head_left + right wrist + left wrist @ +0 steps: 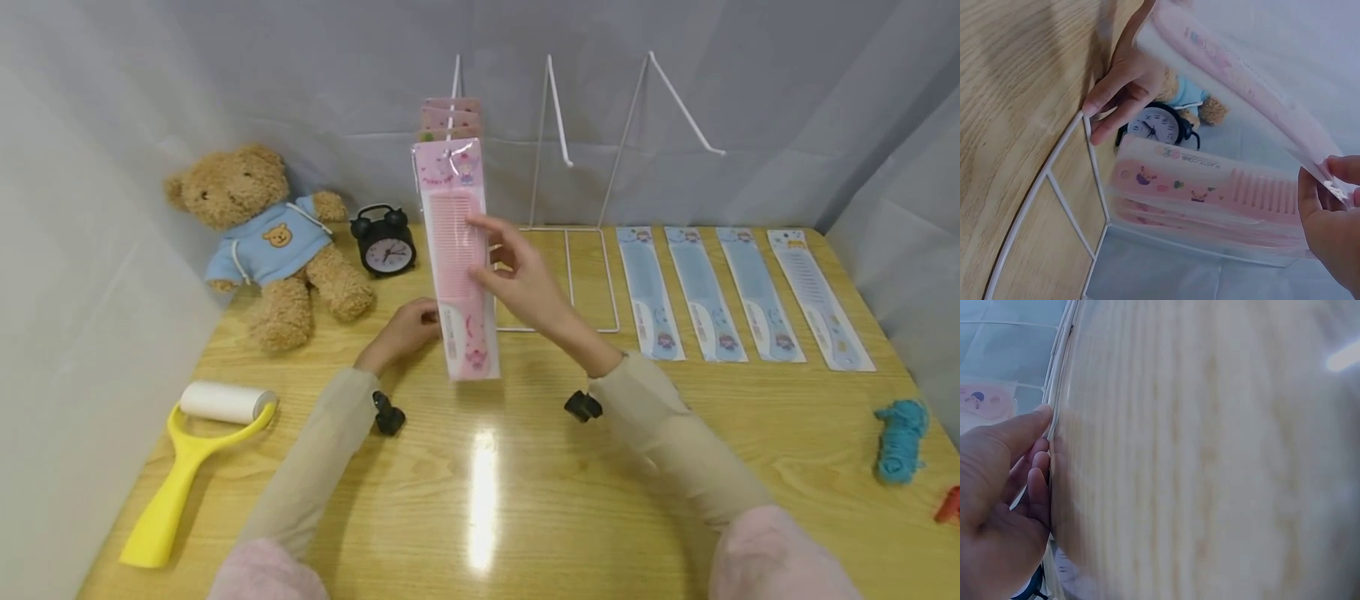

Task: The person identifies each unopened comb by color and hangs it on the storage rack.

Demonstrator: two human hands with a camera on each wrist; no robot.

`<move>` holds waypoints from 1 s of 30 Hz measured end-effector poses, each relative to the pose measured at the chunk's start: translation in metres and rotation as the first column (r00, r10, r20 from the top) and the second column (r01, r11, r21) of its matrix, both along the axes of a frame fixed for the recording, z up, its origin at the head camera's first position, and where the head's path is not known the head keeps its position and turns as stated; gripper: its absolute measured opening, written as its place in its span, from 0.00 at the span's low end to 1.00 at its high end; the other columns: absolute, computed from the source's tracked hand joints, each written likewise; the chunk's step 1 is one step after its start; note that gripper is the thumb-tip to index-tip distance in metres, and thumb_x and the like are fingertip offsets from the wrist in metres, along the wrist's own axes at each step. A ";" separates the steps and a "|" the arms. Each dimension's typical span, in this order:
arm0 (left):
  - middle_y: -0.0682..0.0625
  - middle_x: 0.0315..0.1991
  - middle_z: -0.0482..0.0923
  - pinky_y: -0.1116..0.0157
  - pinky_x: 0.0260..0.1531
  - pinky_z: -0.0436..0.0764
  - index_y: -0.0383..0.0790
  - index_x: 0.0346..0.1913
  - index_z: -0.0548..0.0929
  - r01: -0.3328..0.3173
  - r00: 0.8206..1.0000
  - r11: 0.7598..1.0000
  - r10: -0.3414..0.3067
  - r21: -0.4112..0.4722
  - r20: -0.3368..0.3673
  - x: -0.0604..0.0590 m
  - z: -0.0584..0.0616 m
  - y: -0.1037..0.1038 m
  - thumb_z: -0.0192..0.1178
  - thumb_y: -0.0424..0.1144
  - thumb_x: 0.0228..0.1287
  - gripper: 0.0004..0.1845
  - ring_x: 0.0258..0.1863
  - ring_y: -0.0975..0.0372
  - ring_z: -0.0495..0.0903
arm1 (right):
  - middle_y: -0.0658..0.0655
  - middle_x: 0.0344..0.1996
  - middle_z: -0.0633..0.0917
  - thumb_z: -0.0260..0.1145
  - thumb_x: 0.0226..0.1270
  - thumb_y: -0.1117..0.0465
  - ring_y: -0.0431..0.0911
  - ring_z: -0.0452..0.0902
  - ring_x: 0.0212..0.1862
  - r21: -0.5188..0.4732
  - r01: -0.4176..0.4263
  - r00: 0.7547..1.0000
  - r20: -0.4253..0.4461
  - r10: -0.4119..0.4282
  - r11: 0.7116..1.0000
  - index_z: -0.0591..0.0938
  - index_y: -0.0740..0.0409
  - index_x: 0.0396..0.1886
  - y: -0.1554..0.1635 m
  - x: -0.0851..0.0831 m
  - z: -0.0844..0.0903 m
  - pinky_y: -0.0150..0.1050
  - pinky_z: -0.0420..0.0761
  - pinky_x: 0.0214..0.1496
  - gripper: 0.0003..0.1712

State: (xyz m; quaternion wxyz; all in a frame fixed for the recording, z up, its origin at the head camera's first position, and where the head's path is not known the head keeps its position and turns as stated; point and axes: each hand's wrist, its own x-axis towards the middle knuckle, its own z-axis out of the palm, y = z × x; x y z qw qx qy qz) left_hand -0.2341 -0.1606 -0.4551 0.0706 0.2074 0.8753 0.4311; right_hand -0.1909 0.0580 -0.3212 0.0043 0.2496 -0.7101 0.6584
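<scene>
My right hand [528,279] pinches the edge of a packaged pink comb [453,250] and holds it upright at the left prong of a white wire display rack [617,308]. Behind it, more packaged pink combs [1204,194] hang on that prong; the right wrist view shows the held pack tilted away from them. Whether the prong passes through the held pack, I cannot tell. Low on the left, my left hand [408,329] grips the rack's front base corner between thumb and fingers, as the right wrist view shows. In the head view the comb partly covers that corner.
Several packaged combs, mostly blue [701,292], lie in a row at the right. A teddy bear [262,242] and black alarm clock [384,242] stand back left. A yellow-handled roller [180,475] lies front left, blue yarn [902,442] far right. Two bare prongs [558,108] rise behind.
</scene>
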 end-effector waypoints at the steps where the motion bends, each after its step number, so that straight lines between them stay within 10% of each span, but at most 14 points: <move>1: 0.34 0.44 0.78 0.53 0.52 0.76 0.24 0.47 0.81 -0.002 1.000 1.000 0.002 0.001 0.007 0.000 0.000 0.000 0.59 0.26 0.60 0.12 0.47 0.48 0.75 | 0.69 0.48 0.74 0.58 0.63 0.77 0.55 0.76 0.44 0.008 0.006 1.000 0.001 -0.006 1.000 0.65 0.64 0.67 0.000 -0.002 0.000 0.41 0.83 0.48 0.32; 30: 0.33 0.54 0.75 0.53 0.55 0.75 0.25 0.60 0.73 0.028 0.993 0.992 -0.013 -0.125 0.120 0.005 0.022 0.007 0.57 0.31 0.66 0.21 0.52 0.47 0.75 | 0.72 0.55 0.72 0.58 0.59 0.81 0.63 0.69 0.57 -0.099 0.048 0.999 0.002 -0.048 0.994 0.68 0.75 0.58 0.009 -0.031 -0.035 0.48 0.75 0.60 0.25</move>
